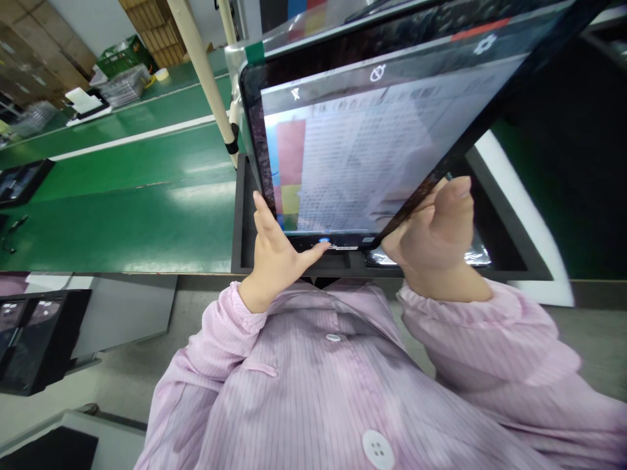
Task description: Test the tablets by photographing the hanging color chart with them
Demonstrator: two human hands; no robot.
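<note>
A large black-framed tablet [386, 150] is tilted up in front of me, its screen lit. The screen shows a camera-like picture of a page of lines and colour blocks, with small white icons along the top. My left hand [279, 254] grips the lower left corner, thumb on the bottom bezel and fingers along the left edge. At the lower right edge, my right hand [435, 235] holds the tablet, its thumb raised; its other fingers are partly hidden behind the device. Beneath lies a dark foam tray [241, 222] with a shiny wrapped item [477, 253] in it.
A green workbench [186, 225] runs to the left, with a black device [22, 183] and a short cable [14, 228] on it. Cream poles [206, 72] rise beside the tablet. Farther back are a green basket [125, 59] and stacked cartons [39, 46]. Black panels [44, 339] stand lower left.
</note>
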